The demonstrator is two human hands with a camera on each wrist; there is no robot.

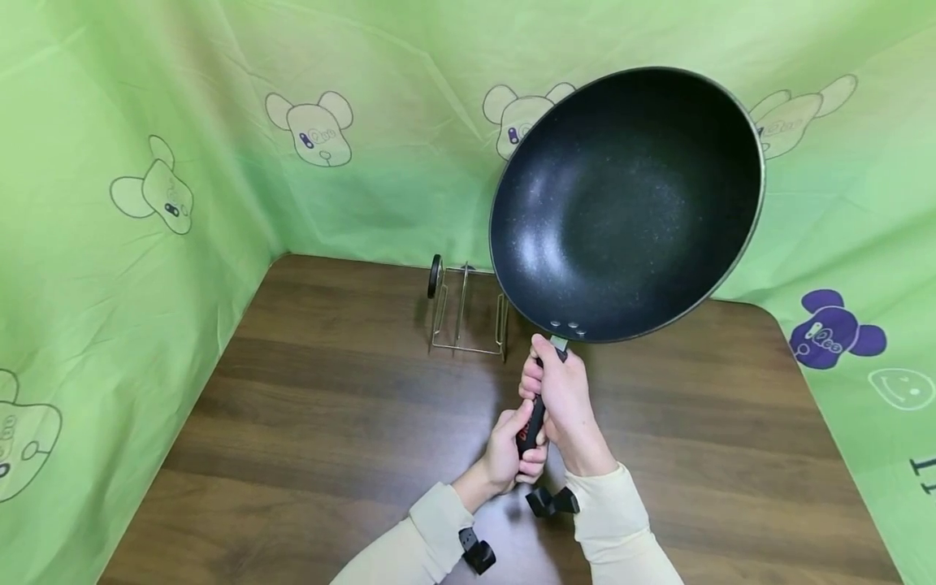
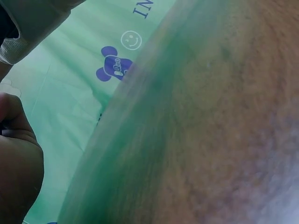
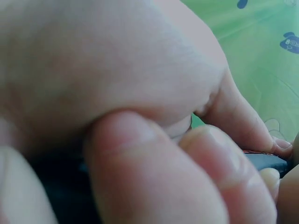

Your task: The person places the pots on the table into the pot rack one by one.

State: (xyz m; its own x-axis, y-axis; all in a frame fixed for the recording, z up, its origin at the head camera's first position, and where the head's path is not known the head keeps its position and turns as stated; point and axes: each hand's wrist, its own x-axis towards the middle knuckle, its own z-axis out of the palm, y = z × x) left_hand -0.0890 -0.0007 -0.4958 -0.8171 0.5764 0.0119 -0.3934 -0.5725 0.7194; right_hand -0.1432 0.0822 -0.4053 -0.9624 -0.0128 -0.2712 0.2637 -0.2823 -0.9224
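Observation:
A large black wok (image 1: 629, 211) is held up above the table, tilted so that its dark inside faces me. My right hand (image 1: 566, 398) grips the black handle (image 1: 536, 422) close to the pan, its thumb lying along the top. Lower down, near the handle's end, my left hand (image 1: 504, 451) grips it too. Fingers wrapped close together fill much of the right wrist view, with a piece of the handle (image 3: 268, 161) showing at the right. Only part of a curled hand (image 2: 18, 158) appears at the left edge of the left wrist view.
On the brown wooden table (image 1: 329, 422) stands a metal wire rack (image 1: 468, 349), left of the wok and partly overlapped by it. A black round piece (image 1: 435, 276) is at its left side. Green cloth (image 1: 409, 187) printed with bear heads surrounds the table.

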